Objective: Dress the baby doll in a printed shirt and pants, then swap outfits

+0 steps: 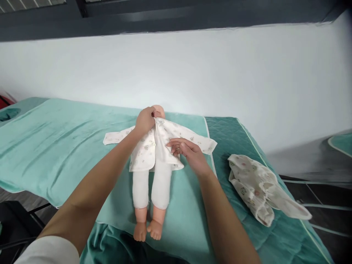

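A baby doll [157, 224] lies on its back with its bare feet toward me and white cloth on its legs. Over its upper body is a white patterned baby jacket [143, 156], its sleeves spread out to both sides. My left hand [145, 119] is closed at the jacket's collar, by the doll's chin, and covers part of the head. Above the jacket's right front panel hovers my right hand [188, 150], fingers stretched out and lightly curved; whether the fingertips touch the cloth I cannot tell.
A second white patterned baby garment [253, 187] lies crumpled to the right on a dark green quilted cover [225, 135]. Light green sheet [63, 139] spreads beneath the doll and to the left. A white wall [176, 73] rises behind the bed. Dark furniture [16, 223] stands at the lower left.
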{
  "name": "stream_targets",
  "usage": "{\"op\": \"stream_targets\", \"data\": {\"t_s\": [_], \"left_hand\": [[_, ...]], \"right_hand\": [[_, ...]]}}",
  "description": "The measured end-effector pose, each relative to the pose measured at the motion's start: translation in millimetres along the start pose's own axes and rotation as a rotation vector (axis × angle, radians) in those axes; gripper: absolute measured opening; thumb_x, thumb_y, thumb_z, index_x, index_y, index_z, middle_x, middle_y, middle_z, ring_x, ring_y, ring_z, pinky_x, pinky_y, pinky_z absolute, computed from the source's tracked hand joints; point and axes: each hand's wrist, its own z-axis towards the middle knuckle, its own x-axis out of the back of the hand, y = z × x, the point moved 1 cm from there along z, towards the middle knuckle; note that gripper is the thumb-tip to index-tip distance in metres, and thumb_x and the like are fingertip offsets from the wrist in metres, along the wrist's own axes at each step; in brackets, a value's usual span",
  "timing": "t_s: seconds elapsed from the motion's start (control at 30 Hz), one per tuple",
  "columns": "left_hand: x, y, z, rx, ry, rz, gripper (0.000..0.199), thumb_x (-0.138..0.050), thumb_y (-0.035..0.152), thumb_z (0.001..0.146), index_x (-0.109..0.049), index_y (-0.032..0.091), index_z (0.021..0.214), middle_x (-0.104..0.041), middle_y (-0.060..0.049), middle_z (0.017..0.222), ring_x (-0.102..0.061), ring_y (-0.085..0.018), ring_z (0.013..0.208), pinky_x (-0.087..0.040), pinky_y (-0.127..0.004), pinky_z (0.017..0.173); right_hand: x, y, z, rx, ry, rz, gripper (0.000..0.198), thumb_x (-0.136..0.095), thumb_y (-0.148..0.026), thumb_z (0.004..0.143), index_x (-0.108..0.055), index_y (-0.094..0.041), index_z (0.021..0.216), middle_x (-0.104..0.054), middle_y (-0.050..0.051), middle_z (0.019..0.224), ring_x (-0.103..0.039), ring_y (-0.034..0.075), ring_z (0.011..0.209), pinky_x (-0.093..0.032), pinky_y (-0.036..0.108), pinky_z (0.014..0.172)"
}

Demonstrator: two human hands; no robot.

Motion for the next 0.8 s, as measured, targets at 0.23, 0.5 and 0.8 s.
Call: {"op": "stream_targets", "data": {"t_s": [0.23, 0.5, 0.8], "left_hand": [[9.8, -16.9, -53.0, 0.113, 0.178, -0.140, 0.009, -0.051, 0.014, 0.084, -0.055, 0.021, 0.087, -0.064, -0.003, 0.097, -0.059, -0.017, 0.093, -0.047, -0.031, 0.088], [18.8, -24.6, -160.3, 0.217, 0.329, -0.200, 0.011, -0.049, 0.026, 0.095, -0.057, 0.023, 0.102, -0.062, -0.005, 0.113, -0.058, -0.018, 0.112, -0.047, -0.033, 0.101], [44.8, -38.6, -235.8, 0.130, 0.026, 0.099, 0.035, -0.058, 0.020, 0.087, -0.051, 0.025, 0.121, -0.056, -0.010, 0.135, -0.054, -0.025, 0.128, -0.045, -0.046, 0.109]], "right_hand": [[1.3, -8.2, -9.9, -0.147, -0.227, 0.054, 0.039, -0.064, -0.049, 0.092, -0.068, -0.024, 0.121, -0.074, 0.012, 0.120, -0.073, 0.021, 0.078, -0.055, 0.034, 0.069], [8.9, -0.4, -6.1, -0.095, 0.062, 0.062, 0.032, -0.071, -0.044, 0.087, -0.070, -0.026, 0.113, -0.074, 0.007, 0.107, -0.069, 0.021, 0.083, -0.054, 0.034, 0.073], [-3.4, 23.9, -54.1, -0.151, -0.019, -0.415, 0.025, -0.075, -0.042, 0.082, -0.065, -0.023, 0.094, -0.064, 0.002, 0.089, -0.059, 0.020, 0.084, -0.047, 0.035, 0.079]]}}
